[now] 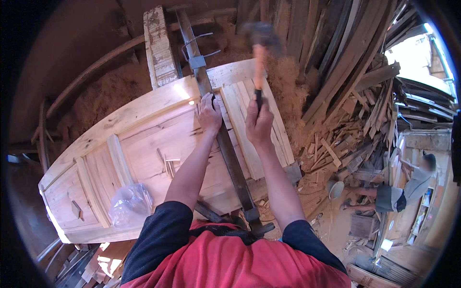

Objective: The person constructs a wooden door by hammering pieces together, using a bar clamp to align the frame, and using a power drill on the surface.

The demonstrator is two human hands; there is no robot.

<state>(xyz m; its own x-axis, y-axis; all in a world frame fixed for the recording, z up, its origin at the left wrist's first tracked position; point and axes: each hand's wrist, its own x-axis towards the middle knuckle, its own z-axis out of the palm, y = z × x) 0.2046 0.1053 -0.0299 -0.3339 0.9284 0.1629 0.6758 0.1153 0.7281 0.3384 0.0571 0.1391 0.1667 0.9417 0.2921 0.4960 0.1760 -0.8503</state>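
My right hand (259, 122) is closed round the dark grip of a hammer (259, 67). The hammer stands raised over the panel's far right, its head smeared by motion. My left hand (209, 114) rests at the far rail, beside a long metal bar clamp (230, 161). Its fingers are bent together against the clamp and wood; what they pinch, if anything, is hidden. Beneath both hands lies a pale wooden door panel (149, 144) with a curved far edge and slatted parts. The clamp crosses it from far to near, with a sliding jaw (197, 62) beyond the far edge.
On the panel lie a clear plastic bag (130, 204), thin wood strips (169, 165) and a small wood block (76, 210). A pale, rough beam (161, 48) stands beyond. Stacked boards (345, 53) and scrap wood (331, 151) fill the right, where another person (415, 182) works.
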